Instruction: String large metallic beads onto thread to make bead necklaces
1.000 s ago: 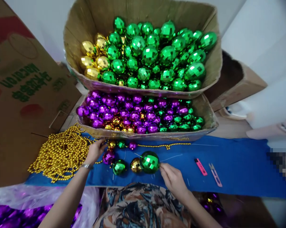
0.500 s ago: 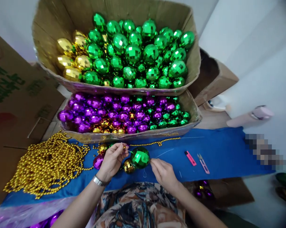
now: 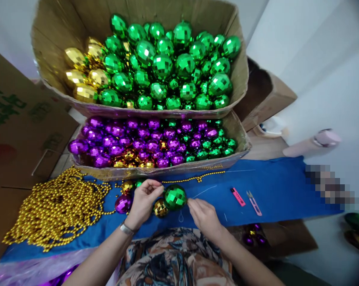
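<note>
A large green mirrored ball sits between my two hands. My left hand is closed in a pinch at the ball's upper left; its fingertips are close to the ball and what lies between them is too small to make out. On the ball's right side my right hand pinches a thin pale string. Just below left of the green ball is a gold mirrored ball. Left of my left hand lie a purple ball and a small gold ball, with part of another green ball showing.
Gold bead strands are heaped on the blue cloth. A pink lighter and thread snips lie at right. Behind stand a cardboard box of green and gold balls and a lower box of smaller balls.
My left fingers have moved right, up to the green ball; a small gold bead seen at them earlier no longer shows. My right hand stays nearly still. The whole view has shifted slightly.
</note>
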`<state>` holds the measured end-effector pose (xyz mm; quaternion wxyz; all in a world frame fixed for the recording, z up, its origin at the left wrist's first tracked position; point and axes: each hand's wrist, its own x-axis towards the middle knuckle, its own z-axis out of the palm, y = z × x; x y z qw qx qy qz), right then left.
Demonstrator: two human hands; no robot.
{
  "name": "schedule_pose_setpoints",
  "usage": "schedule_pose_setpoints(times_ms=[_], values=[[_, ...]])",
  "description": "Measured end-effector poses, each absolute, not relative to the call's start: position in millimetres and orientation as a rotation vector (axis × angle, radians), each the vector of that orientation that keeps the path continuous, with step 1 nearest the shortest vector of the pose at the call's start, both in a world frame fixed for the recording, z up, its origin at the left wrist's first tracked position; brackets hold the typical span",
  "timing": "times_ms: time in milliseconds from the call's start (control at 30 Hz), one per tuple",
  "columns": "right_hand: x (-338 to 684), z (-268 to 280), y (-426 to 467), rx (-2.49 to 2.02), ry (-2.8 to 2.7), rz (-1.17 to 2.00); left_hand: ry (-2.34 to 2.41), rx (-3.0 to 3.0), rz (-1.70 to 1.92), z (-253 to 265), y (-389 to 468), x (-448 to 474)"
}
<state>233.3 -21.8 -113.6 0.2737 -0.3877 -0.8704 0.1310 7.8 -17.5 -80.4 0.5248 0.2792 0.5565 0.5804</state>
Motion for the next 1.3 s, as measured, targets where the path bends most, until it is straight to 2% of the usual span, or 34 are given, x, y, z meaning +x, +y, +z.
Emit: schedule_pose_setpoints(times_ms=[233, 400, 567, 800, 1033, 1167, 1300], values=[[238.9, -125.9, -21.4, -1.181, -2.197, 0.732, 1.380, 0.741, 1.261, -88.6, -19.2, 15.2], [244.8, -94.3, -6.6, -1.248, -2.236, 0.497, 1.484, 0.986, 1.301, -92.7, -19.5, 23.1], [212.4, -73.3, 2.8, -1.163, -2.356, 0.414, 1.439, 1.234, 1.221, -87.4, -17.4, 41.7], [197.2, -98.6, -0.9, -1.189, -2.372, 0.360, 1.433, 1.574, 1.208, -81.5, -20.9, 45.3], [254.0, -131.0, 0.9, -1.366, -2.513, 0.194, 1.692, 1.403, 1.456, -46.0, -10.7, -16.6], [270.6, -119.7, 11.0, -1.404, -2.561, 0.372, 1.733, 1.391, 1.532, -25.8, -6.4, -36.2], [244.2, -84.9, 12.6, -1.160, -2.360, 0.647, 1.611, 1.519, 1.455, -19.2, -3.7, -11.6]])
